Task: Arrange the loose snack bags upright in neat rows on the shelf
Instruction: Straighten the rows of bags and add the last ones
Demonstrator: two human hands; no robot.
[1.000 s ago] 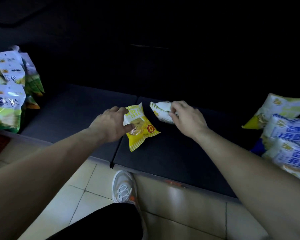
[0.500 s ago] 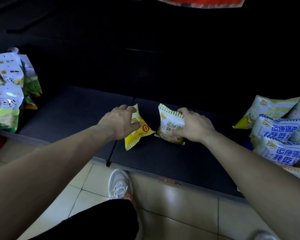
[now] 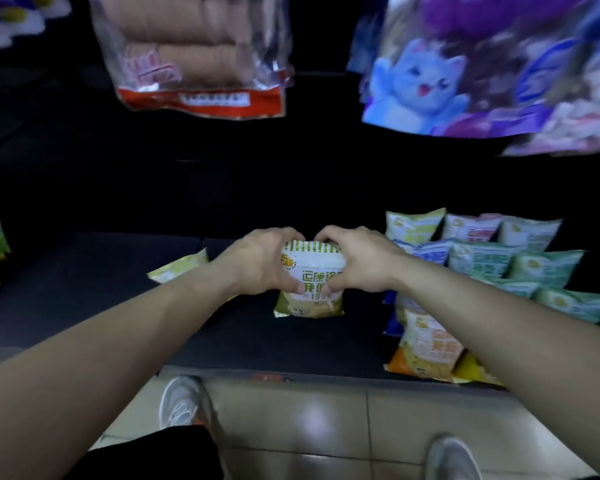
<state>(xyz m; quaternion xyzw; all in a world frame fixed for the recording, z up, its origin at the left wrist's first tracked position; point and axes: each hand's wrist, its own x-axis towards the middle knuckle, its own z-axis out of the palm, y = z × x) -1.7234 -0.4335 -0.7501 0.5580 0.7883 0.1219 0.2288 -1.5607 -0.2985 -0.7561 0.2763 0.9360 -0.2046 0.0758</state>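
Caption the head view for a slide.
Left hand and right hand hold a green-and-white snack bag upright on the dark shelf.

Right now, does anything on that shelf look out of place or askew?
Yes. A pale yellow bag seems to lie flat on the shelf, alone at the left, while the bags at the right stand in rows. The left hand and right hand hold a green-and-white bag upright.

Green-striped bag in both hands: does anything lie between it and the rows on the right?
Nothing visible does. The left hand and right hand grip the green-striped bag upright on the shelf; only the right wrist crosses the dark gap to the rows of bags. A yellow bag lies to its left.
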